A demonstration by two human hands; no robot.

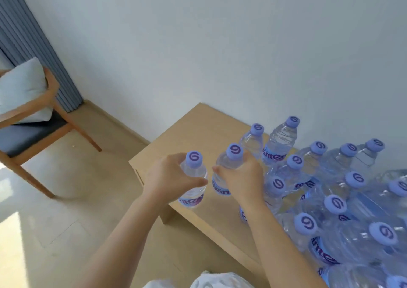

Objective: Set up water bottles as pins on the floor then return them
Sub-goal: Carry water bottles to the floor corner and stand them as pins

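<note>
Head view of a low wooden counter (198, 129) set against a white wall, with two bottles being taken from its free left end. The left hand (169, 175) curls round the shoulder of one water bottle (193, 177) just below its lilac cap (194, 159); the right hand (241, 177) wraps the shoulder of a second bottle (222, 173) beside it — each grip is clamped on its own bottle, fingers round the clear plastic rather than the cap. Both bottles appear to stand upright on the counter near its front left corner, close together; whether they touch cannot be told. The remaining stock of bottles (330, 188) crowds the right part of the counter, capped and apparently full of water, some seemingly still in wrapped packs. Judged from their fill, the bottles will be fairly heavy for their size, with thin walls that yield under a squeeze and a smooth, possibly slippery surface; the firmer shoulder under the cap is the sound place to hold. A tall narrow bottle tips easily — it should be set down squarely on the tiled floor (66, 188), bare to the left of the counter. A wooden chair (33, 120) with a cushion stands at the far left.
</note>
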